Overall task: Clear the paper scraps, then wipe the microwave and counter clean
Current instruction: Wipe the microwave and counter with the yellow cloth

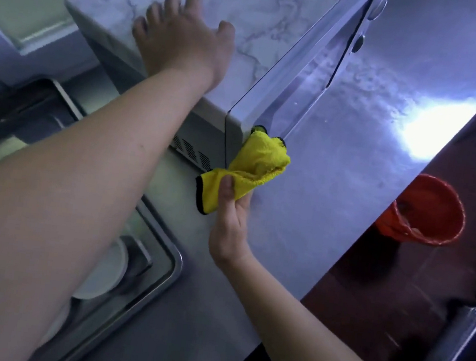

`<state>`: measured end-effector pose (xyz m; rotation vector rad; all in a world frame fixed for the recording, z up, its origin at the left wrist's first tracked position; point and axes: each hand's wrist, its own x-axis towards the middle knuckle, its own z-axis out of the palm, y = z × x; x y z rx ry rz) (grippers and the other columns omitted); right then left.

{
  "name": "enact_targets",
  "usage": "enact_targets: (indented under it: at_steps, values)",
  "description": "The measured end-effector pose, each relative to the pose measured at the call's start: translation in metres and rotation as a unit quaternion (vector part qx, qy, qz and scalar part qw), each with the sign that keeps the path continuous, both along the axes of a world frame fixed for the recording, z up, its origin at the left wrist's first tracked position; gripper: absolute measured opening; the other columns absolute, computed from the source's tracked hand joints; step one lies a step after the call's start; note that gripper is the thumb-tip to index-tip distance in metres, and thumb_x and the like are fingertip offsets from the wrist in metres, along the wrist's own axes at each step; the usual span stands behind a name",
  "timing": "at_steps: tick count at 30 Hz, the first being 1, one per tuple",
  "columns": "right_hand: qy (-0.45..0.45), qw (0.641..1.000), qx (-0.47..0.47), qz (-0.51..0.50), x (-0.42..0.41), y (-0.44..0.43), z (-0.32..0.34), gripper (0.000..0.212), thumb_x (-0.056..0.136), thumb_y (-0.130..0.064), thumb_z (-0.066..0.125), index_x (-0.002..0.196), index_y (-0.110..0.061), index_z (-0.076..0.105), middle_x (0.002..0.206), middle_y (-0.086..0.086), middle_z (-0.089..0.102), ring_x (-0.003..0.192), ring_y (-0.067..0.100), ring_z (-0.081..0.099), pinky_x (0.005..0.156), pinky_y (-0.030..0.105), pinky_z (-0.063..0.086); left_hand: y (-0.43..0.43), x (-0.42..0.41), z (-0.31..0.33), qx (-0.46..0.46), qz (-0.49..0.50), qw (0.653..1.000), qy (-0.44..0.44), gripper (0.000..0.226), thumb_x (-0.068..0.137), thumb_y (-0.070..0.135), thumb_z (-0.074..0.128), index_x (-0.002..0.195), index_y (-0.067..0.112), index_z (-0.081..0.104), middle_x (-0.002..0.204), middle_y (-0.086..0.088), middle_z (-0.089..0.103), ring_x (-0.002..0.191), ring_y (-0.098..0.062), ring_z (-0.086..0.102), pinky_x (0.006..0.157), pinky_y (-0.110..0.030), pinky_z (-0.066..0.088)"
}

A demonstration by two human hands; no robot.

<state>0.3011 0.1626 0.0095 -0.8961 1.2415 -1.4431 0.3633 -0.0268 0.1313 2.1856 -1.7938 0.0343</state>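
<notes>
The left hand (185,39) is lying flat, fingers spread, on the marbled top of the microwave (251,14). The right hand (230,224) is gripping a bunched yellow cloth (252,167) with a dark edge, pressing it against the lower corner of the microwave's shiny door. The microwave is standing on a grey counter (175,337). A sink (143,261) with a white dish in it is sitting below the left forearm. A red bucket (425,209) is standing on the dark floor.
</notes>
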Motion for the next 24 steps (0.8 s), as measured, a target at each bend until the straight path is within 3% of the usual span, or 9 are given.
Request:
enact_targets:
  at_steps: [2,5,9,13,16,18,21,24]
  values:
    - [-0.013,0.999,0.034,0.013,-0.002,0.000,-0.012,0.061,0.096,-0.048,0.042,0.150,-0.024,0.029,0.157,0.003,0.033,0.145,0.014,0.030,0.123,0.036,0.020,0.001,-0.001,0.002,0.002,0.001,1.000,0.006,0.063,0.089,0.054,0.032,0.142,0.022,0.046,0.147,-0.006,0.045,0.137,-0.028,0.034,0.113,-0.047,0.020]
    - [-0.107,0.984,0.138,0.037,-0.013,-0.002,-0.031,0.066,0.100,-0.047,0.045,0.157,-0.025,0.021,0.160,-0.007,0.030,0.146,0.008,0.029,0.124,0.037,0.020,0.002,-0.002,0.004,0.006,0.003,1.000,0.016,0.063,0.089,0.053,0.033,0.142,0.023,0.046,0.147,-0.005,0.045,0.137,-0.028,0.034,0.114,-0.046,0.019]
    - [-0.188,0.946,0.261,0.049,-0.022,-0.014,-0.047,0.063,0.095,-0.057,0.048,0.151,-0.028,0.039,0.150,-0.005,0.048,0.138,0.012,0.044,0.121,0.040,0.026,0.001,-0.003,0.003,0.007,0.006,1.000,0.024,0.062,0.088,0.053,0.034,0.142,0.024,0.046,0.149,-0.004,0.043,0.138,-0.028,0.034,0.114,-0.046,0.019]
    - [-0.225,0.930,0.287,0.044,-0.028,-0.027,-0.051,0.066,0.093,-0.062,0.051,0.148,-0.026,0.044,0.145,0.000,0.054,0.132,0.019,0.052,0.117,0.045,0.035,0.002,-0.003,0.004,0.005,0.010,0.999,0.034,0.058,0.089,0.051,0.036,0.140,0.026,0.048,0.149,-0.002,0.044,0.139,-0.026,0.033,0.116,-0.044,0.018]
    - [-0.247,0.922,0.295,0.042,-0.036,-0.036,-0.053,0.056,0.094,-0.059,0.054,0.140,-0.026,0.051,0.122,0.000,0.069,0.103,0.017,0.070,0.097,0.051,0.053,0.003,-0.004,0.004,0.000,0.012,0.999,0.043,0.056,0.090,0.051,0.038,0.140,0.028,0.048,0.150,0.000,0.043,0.141,-0.024,0.031,0.117,-0.043,0.016]
    - [-0.233,0.923,0.302,0.050,-0.041,-0.040,-0.055,0.059,0.095,-0.057,0.051,0.147,-0.029,0.043,0.137,0.000,0.060,0.119,0.020,0.062,0.107,0.056,0.044,0.004,-0.003,0.004,-0.002,0.014,0.999,0.046,0.055,0.090,0.050,0.039,0.138,0.028,0.049,0.149,0.000,0.043,0.141,-0.023,0.031,0.116,-0.042,0.015]
    - [-0.194,0.933,0.299,0.057,-0.048,-0.047,-0.058,0.062,0.098,-0.056,0.048,0.153,-0.032,0.033,0.151,-0.003,0.046,0.135,0.020,0.048,0.116,0.042,0.034,0.005,-0.004,0.006,-0.004,0.016,0.999,0.050,0.052,0.090,0.049,0.041,0.137,0.028,0.050,0.149,0.000,0.044,0.140,-0.022,0.032,0.117,-0.041,0.015]
    - [-0.175,0.935,0.302,0.068,-0.057,-0.055,-0.062,0.063,0.098,-0.055,0.048,0.154,-0.034,0.028,0.152,-0.008,0.043,0.136,0.014,0.044,0.107,0.032,0.033,0.006,-0.003,0.006,0.003,0.020,0.998,0.057,0.054,0.090,0.050,0.042,0.140,0.031,0.048,0.153,0.004,0.041,0.144,-0.020,0.029,0.119,-0.040,0.014]
